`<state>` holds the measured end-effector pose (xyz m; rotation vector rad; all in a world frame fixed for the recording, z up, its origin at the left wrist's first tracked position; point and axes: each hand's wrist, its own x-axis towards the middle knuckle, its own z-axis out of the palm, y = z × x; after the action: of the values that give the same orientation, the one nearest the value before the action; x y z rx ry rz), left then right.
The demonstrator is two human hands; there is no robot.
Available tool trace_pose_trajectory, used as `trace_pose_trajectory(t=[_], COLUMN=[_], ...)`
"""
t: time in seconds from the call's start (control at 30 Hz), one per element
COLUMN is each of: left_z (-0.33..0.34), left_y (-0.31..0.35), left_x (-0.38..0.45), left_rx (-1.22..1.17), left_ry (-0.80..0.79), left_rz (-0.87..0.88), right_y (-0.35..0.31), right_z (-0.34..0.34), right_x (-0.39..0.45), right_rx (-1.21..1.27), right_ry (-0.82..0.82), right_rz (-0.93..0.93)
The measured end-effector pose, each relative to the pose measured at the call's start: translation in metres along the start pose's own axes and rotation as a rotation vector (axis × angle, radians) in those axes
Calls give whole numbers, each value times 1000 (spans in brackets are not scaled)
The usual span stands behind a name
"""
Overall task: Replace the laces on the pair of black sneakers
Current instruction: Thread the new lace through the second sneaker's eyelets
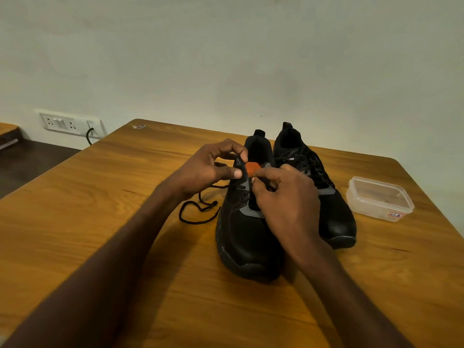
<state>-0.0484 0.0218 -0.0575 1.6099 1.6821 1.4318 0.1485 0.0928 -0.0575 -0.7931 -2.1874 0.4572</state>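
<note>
Two hands work at the throat of the nearer sneaker (pixel 247 237), which sits on the wooden table (pixel 105 209) with its toe toward the person. The left hand (pixel 208 169) pinches the sneaker's left eyelet flap between thumb and curled fingers, lifting it slightly. The right hand (pixel 286 199) is curled over the lace area just beside the orange patch on the tongue (pixel 251 168), fingertips bunched as if nipping something small; what it pinches is hidden under the fingers, so the hold cannot be told for sure. One black lace (pixel 198 212) trails out from under the left hand and lies in a loose loop on the table to the left of the sneaker, touching the shoe's side. Beside it on the right, touching or nearly so, stands the second sneaker (pixel 324 197), still laced, its heel toward the wall (pixel 226 59). Further right, apart from the shoes, is a clear plastic box (pixel 379 198) with no lid and a small red-edged label on its front; its contents cannot be made out. On the wall at the far left is a white switch and socket panel (pixel 70 123) with a dark cable (pixel 89 136) plugged in.
</note>
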Motion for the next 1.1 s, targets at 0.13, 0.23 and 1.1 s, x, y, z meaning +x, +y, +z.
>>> trace_pose_trajectory(t=[0.13,0.23,1.1], left_z=[1,1,-3], left_y=[2,4,8], left_x=[0,0,-2], left_rx=[35,47,65], left_ry=[-12,-9,-72], left_rz=[18,40,91], right_y=[6,5,7], right_z=[-4,-3,2], right_x=[4,3,3], right_rx=[161,168,103], right_ry=[-68,-59,-96], right_rz=[28,28,-47])
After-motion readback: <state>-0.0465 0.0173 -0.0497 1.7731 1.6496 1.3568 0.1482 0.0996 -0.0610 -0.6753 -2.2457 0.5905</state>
